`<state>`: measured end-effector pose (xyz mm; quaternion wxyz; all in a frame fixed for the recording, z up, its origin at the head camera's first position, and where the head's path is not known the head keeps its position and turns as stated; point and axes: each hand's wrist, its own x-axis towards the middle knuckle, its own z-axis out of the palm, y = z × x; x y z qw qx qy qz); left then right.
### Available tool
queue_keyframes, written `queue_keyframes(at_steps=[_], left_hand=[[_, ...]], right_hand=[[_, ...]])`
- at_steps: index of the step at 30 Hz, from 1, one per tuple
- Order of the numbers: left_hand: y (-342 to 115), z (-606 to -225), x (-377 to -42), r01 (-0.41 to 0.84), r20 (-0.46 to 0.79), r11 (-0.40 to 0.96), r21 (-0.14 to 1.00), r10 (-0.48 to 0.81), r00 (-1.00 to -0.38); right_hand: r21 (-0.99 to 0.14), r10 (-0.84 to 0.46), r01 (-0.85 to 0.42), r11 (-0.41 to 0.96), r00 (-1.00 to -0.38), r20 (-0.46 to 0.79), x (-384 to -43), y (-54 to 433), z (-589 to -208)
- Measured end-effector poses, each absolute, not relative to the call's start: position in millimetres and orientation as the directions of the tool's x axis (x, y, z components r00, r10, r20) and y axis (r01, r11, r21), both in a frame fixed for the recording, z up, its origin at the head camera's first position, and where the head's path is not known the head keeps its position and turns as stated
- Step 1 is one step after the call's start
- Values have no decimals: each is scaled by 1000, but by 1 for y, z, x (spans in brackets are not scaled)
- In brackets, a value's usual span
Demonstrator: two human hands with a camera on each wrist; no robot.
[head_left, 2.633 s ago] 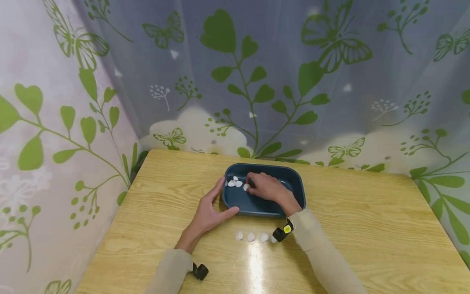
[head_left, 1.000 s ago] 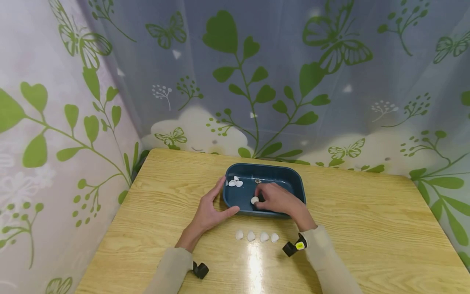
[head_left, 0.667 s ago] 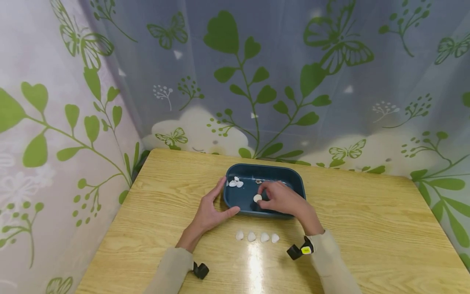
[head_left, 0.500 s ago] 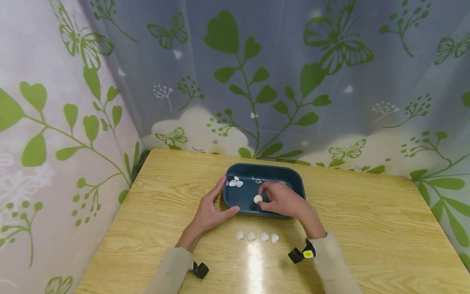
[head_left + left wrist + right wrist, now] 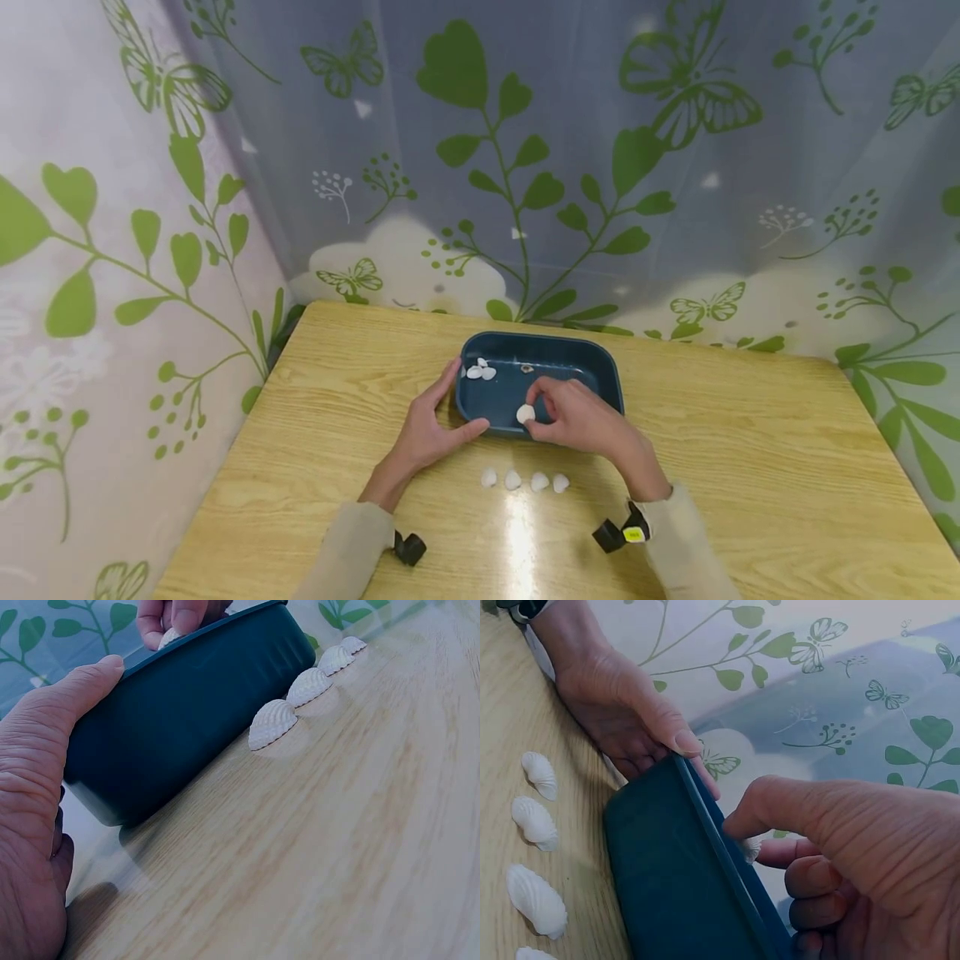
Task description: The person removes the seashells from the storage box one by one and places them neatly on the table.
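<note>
My right hand pinches a white ribbed seashell between thumb and forefinger, over the near side of a dark blue tray. In the right wrist view the shell shows just past the rim, with the other fingers curled. My left hand rests on the tray's left end, its thumb on the rim at the near corner and its forefinger straight along the side. Inside the tray, several white shells lie clustered at the left, and one small brownish shell lies near the far wall.
Several white shells stand in a row on the wooden table in front of the tray, the leftmost shell nearest my left hand. A leaf-and-butterfly patterned curtain hangs behind the table and along its left side.
My right hand took a shell from beside the cluster, moved right and toward me with it, and now holds it nearer the tray's front rim. The left hand stays put.
</note>
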<state>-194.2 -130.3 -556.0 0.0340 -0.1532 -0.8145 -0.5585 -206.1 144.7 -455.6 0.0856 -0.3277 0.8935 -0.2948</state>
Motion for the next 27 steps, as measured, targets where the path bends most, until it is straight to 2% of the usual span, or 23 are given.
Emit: queue_keyframes(at_steps=[8, 19, 27], left_hand=[[-130, -557, -194, 282, 219, 327, 902, 216, -952], [-131, -557, -194, 307, 247, 323, 895, 215, -945], [-132, -556, -194, 295, 236, 354, 887, 199, -951]], right_hand=[[-566, -635, -554, 610, -770, 69, -190, 144, -455], [-561, -692, -604, 566, -718, 75, -158, 134, -464], [-580, -725, -592, 560, -688, 3, -144, 124, -485]])
